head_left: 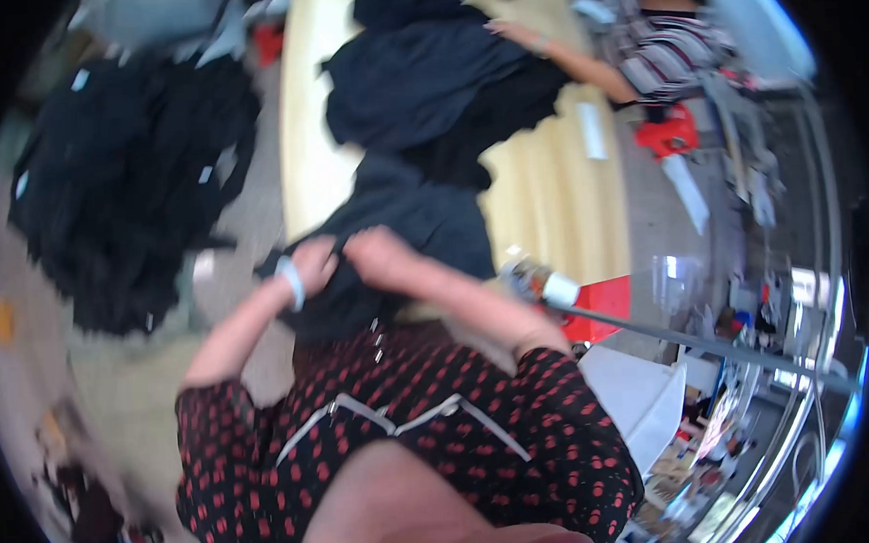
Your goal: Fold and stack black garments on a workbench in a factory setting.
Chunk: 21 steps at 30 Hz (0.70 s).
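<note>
A dark garment (pixel 404 210) lies over the near end of a pale wooden table (pixel 547 205), its lower part hanging toward my body. Close together at its near left edge, both my hands grip the cloth. My left hand (pixel 312 266), with a pale band at the wrist, has its fingers closed on the fabric. Just to its right, my right hand (pixel 381 259) is closed on the same garment. Farther up the table, more dark garments (pixel 418 76) lie spread and overlapping. Blur hides the exact finger positions.
A large heap of dark garments (pixel 134 177) stands left of the table. Across the far right corner, a co-worker's arm (pixel 581 67) reaches onto the cloth. Thread or tape rolls (pixel 550 285) and a red box (pixel 603 309) sit by the near right corner, beside a metal bar (pixel 686 337).
</note>
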Each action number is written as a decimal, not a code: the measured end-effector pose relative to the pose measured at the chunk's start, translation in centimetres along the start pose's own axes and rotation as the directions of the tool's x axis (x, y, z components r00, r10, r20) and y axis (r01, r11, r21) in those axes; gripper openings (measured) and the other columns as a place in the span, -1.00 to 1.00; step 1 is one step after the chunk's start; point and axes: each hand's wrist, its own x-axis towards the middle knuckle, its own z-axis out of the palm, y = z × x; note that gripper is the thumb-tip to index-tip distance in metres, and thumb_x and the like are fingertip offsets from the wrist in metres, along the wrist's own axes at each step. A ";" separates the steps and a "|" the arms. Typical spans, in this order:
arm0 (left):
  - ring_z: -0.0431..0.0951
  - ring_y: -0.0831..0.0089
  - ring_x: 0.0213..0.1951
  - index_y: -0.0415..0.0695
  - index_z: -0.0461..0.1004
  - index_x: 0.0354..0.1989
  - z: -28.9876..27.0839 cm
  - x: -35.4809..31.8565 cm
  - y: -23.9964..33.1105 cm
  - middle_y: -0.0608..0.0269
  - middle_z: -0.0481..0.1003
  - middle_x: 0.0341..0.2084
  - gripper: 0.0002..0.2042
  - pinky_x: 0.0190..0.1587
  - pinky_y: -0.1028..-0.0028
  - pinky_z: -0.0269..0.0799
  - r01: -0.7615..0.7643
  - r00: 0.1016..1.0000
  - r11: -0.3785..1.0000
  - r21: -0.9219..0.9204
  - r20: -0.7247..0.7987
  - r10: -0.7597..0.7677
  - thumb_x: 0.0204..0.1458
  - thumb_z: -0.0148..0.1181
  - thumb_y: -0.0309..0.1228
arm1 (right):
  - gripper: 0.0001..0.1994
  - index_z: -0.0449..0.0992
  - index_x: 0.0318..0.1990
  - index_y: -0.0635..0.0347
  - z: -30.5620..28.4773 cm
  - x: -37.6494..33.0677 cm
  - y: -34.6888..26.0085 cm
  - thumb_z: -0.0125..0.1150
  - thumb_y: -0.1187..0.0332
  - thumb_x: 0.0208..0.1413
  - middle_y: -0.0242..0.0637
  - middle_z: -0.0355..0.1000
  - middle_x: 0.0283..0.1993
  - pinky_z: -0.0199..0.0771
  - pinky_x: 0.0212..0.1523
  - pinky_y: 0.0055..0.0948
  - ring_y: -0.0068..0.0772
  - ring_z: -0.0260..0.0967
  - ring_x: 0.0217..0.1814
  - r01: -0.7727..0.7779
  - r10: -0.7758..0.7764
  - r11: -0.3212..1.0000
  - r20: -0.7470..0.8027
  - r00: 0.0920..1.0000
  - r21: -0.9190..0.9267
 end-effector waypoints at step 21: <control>0.48 0.35 -0.27 -0.26 0.41 -0.27 -27.0 -8.2 -1.0 0.14 0.48 -0.30 -0.81 -0.11 0.43 0.37 -0.244 0.823 0.253 -0.936 -0.338 -0.456 -0.03 -0.01 -0.45 | -0.72 0.39 -0.17 0.24 1.0 -2.0 10.5 0.13 0.31 -0.03 -0.32 0.40 -0.28 0.33 -0.18 -0.58 -0.55 0.33 -0.28 -0.482 0.717 0.660 -0.292 0.632 0.577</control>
